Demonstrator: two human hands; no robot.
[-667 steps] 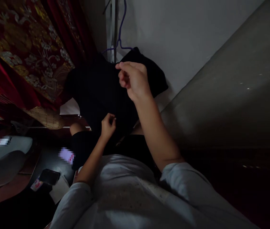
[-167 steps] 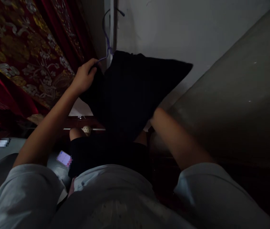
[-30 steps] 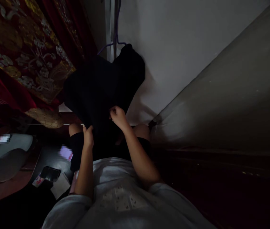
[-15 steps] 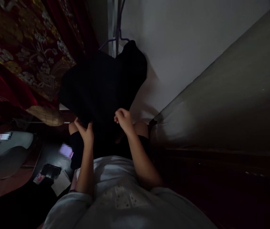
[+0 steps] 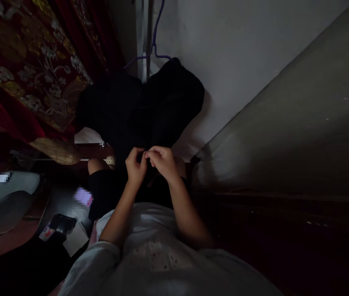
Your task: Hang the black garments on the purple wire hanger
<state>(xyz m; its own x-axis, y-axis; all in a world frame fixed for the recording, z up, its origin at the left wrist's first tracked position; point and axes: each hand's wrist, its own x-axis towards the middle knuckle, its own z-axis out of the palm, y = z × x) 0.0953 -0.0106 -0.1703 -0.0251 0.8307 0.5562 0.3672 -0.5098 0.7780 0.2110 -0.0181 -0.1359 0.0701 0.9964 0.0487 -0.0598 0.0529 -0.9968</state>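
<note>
A black garment point(image 5: 168, 102) hangs from a purple hanger point(image 5: 154, 51), its lower part reaching down toward my lap. My left hand point(image 5: 136, 166) is curled with thumb and fingers pinched at the garment's lower front. Right beside it, my right hand point(image 5: 162, 162) is also closed in a pinch on the dark cloth. The fingertips of both hands nearly meet. Dimness hides the garment's folds and whatever small detail lies between the fingers.
A red embroidered curtain point(image 5: 51, 74) hangs at the left. Below it, a dark surface holds a black phone point(image 5: 63, 223) and a white paper point(image 5: 76, 239). A grey chair point(image 5: 14, 191) stands farther left. A pale wall point(image 5: 239, 53) and a grey panel point(image 5: 300, 123) lie at the right.
My left hand has moved right, from the garment's left edge to beside my right hand, its spread fingers now pinched. The garment's left lower edge has drawn inward, uncovering the floor there.
</note>
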